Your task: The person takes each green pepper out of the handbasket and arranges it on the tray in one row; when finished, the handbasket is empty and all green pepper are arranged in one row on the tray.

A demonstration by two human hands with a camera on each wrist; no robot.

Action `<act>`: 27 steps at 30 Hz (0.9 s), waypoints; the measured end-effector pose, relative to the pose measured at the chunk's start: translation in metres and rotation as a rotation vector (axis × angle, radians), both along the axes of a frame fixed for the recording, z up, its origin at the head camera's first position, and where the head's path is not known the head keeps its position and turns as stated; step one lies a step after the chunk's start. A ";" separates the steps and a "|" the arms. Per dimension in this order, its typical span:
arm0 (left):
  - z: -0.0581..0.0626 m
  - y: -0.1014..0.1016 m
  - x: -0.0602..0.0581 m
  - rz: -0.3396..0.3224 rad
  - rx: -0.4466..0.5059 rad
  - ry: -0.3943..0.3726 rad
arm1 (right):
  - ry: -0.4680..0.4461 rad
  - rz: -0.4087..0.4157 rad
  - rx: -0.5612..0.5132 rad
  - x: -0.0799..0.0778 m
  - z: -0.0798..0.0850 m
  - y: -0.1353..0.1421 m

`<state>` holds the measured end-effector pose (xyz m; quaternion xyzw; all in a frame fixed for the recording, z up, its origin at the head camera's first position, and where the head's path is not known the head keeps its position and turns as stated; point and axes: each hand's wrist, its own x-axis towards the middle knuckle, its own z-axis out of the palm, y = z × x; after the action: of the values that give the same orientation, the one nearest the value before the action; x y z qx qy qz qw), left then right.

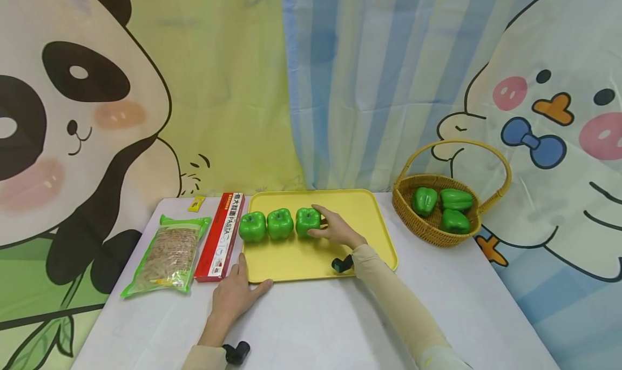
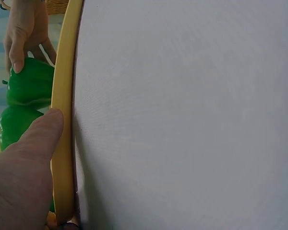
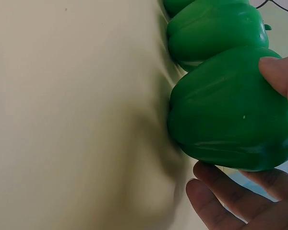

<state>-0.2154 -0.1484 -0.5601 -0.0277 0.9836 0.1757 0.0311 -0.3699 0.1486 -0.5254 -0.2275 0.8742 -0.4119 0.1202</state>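
Three green bell peppers stand in a row on a yellow tray (image 1: 371,224). My right hand (image 1: 338,230) grips the rightmost bell pepper (image 1: 307,222); in the right wrist view the thumb lies on one side of this pepper (image 3: 230,112) and the fingers curl round the other. Left of it are the middle bell pepper (image 1: 280,223) and the leftmost bell pepper (image 1: 252,227). My left hand (image 1: 234,297) rests at the tray's near left corner, fingers spread. The left wrist view has its thumb (image 2: 36,141) touching the tray rim (image 2: 66,96).
A wicker basket (image 1: 418,227) with a tall handle holds three more green bell peppers at the right. To the tray's left lie a red and white pasta box (image 1: 221,240), a clear green-edged noodle packet (image 1: 167,254) and a small yellow packet (image 1: 196,203). Printed curtains hang behind the table.
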 end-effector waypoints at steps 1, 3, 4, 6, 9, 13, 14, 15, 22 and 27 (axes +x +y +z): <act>0.000 0.000 0.000 0.000 0.000 0.000 | -0.001 0.001 -0.002 0.000 0.000 -0.001; 0.000 0.000 0.000 0.000 -0.001 0.000 | -0.002 0.002 0.001 0.000 0.000 -0.001; 0.000 0.000 0.000 0.000 -0.002 0.001 | -0.003 0.002 0.002 0.000 0.000 -0.002; 0.000 0.000 0.000 0.001 -0.003 0.000 | -0.003 0.004 0.005 0.000 0.001 -0.003; 0.000 0.000 0.000 0.000 -0.005 0.002 | -0.003 0.011 0.003 0.001 0.001 -0.004; 0.000 0.000 0.000 -0.001 -0.007 0.005 | -0.006 0.015 -0.006 0.001 0.002 -0.006; 0.000 0.000 0.000 -0.001 -0.007 0.005 | -0.006 0.015 -0.006 0.001 0.002 -0.006; 0.000 0.000 0.000 0.000 -0.006 0.005 | -0.005 0.015 -0.003 0.002 0.002 -0.006; 0.000 0.000 0.000 0.003 -0.003 0.000 | -0.002 0.022 0.016 0.001 0.001 -0.007; 0.000 0.000 0.000 0.003 -0.006 0.000 | 0.002 0.021 0.023 0.001 0.001 -0.007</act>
<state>-0.2156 -0.1486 -0.5604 -0.0291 0.9840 0.1729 0.0307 -0.3691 0.1418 -0.5240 -0.2358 0.8765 -0.4003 0.1263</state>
